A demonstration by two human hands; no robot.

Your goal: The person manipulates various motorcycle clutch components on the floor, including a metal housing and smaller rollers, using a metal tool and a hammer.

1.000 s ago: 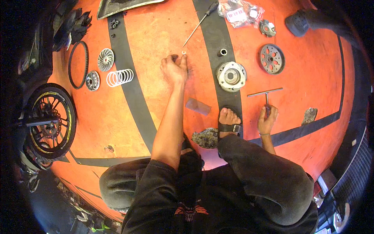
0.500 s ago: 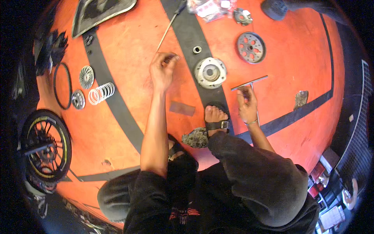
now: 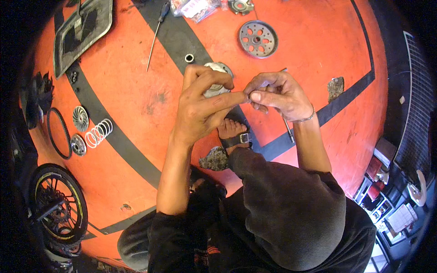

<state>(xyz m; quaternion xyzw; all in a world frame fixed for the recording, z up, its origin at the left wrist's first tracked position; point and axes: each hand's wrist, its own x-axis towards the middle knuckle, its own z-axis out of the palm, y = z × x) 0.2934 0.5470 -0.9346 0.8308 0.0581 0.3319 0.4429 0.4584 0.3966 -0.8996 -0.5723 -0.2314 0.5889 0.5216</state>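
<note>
My left hand (image 3: pixel 205 102) and my right hand (image 3: pixel 284 93) meet fingertip to fingertip above the floor. The right thumb and fingers are pinched together around a tiny dark spot at the left fingertip; what it is, I cannot make out. The left fingers are bent and closed, with one stretched to the right hand. Partly hidden behind the left hand is a round metal clutch assembly (image 3: pixel 213 90). Under my right hand a T-handle wrench (image 3: pixel 288 131) lies on the floor, mostly covered. A small metal ring (image 3: pixel 189 58) lies beyond the left hand.
A clutch drum (image 3: pixel 257 39), screwdriver (image 3: pixel 159 32), plastic bags (image 3: pixel 195 8) and a tray-like cover (image 3: pixel 84 38) lie farther off. To the left are a white spring (image 3: pixel 99 133), finned pulley disc (image 3: pixel 80 118), belt (image 3: pixel 59 133) and wheel (image 3: pixel 59 203). My sandaled foot (image 3: pixel 236 130) is close below my hands.
Both hands have come together from apart, the left moving right and the right moving up to meet it. The view has shifted, and the brown rectangular piece no longer shows.
</note>
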